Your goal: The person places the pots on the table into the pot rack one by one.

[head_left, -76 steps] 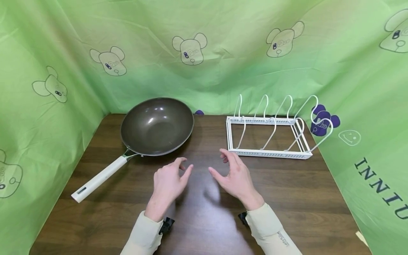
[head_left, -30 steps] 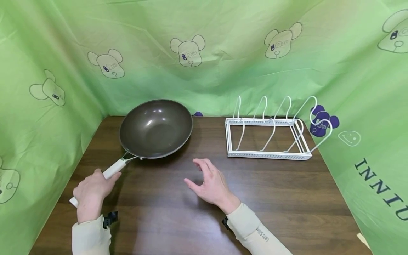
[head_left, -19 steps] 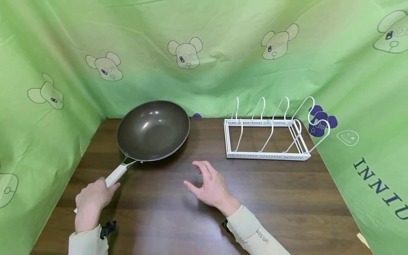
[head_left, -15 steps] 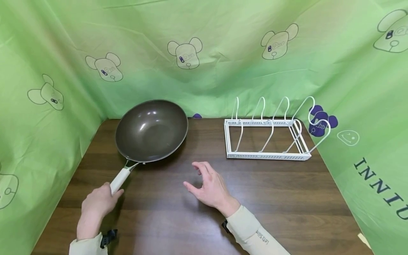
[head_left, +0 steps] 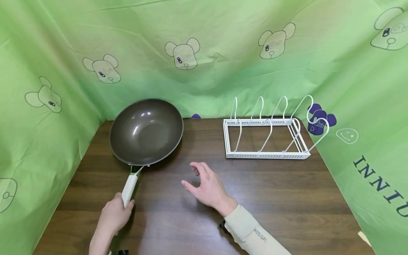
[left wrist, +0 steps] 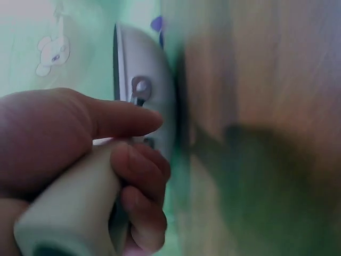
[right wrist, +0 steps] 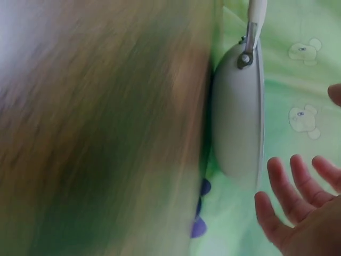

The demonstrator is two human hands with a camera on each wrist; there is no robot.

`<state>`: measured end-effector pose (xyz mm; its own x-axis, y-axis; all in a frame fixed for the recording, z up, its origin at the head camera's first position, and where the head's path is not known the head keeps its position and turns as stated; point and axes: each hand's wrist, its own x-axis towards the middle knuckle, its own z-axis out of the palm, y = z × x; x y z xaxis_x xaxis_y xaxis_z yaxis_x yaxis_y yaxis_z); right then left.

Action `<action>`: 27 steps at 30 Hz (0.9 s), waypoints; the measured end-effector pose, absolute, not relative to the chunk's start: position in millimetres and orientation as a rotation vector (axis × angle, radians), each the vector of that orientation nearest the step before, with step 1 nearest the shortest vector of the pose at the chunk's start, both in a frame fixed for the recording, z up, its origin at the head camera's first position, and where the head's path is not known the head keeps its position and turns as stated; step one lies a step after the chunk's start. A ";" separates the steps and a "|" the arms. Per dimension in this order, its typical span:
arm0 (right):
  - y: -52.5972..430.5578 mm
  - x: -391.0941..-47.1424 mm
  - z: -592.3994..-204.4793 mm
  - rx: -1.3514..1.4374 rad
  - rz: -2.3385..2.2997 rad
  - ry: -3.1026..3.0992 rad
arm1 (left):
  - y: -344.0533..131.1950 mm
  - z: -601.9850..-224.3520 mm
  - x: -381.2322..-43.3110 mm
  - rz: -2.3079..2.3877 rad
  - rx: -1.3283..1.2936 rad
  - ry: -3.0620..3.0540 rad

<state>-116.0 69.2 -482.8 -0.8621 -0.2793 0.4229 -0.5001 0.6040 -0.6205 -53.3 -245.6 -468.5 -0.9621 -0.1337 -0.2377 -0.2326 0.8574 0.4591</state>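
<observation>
A dark-coated wok (head_left: 148, 131) with a pale outside stands at the back left of the table. Its white handle (head_left: 129, 189) points toward the person, and my left hand (head_left: 114, 216) grips it. In the left wrist view the fingers (left wrist: 141, 170) curl round the handle, whose end sticks out behind the palm. Over the middle of the table my right hand (head_left: 205, 186) hovers with loosely bent fingers, holding nothing. The right wrist view shows the wok's light outer side (right wrist: 237, 117) beyond the spread fingers (right wrist: 287, 197).
To the right at the back stands a white rack (head_left: 267, 154) with several upright wire hoops. The brown wooden table (head_left: 271, 198) meets green patterned cloth (head_left: 216, 81) at the back and both sides.
My left hand went from the table's middle to the wok's handle and took hold. The handle has swung rightward, with the wok shifting slightly left. My right hand moved left, then stayed nearly still.
</observation>
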 end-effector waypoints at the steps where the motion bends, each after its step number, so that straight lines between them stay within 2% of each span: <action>1: 68.9 -117.0 -483.0 0.611 1.141 -2.561 | -242.1 -471.4 -51.8 0.763 -0.279 2.841; 6: 64.1 -123.4 -484.0 0.520 1.257 -2.602 | -225.6 -481.6 -45.5 0.896 -0.281 2.838; 20: 55.3 -124.7 -482.4 0.545 1.335 -2.640 | -202.3 -486.8 -36.8 1.122 -0.368 2.757; 27: 49.2 -131.0 -480.9 0.518 1.484 -2.646 | -190.9 -497.6 -38.1 1.709 -0.484 2.360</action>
<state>-131.0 49.2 -480.9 -0.9414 -0.2582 0.2171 -0.3199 0.4792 -0.8173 -38.1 -190.9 -497.6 -0.9294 -0.1516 -0.3366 -0.3671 0.2832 0.8860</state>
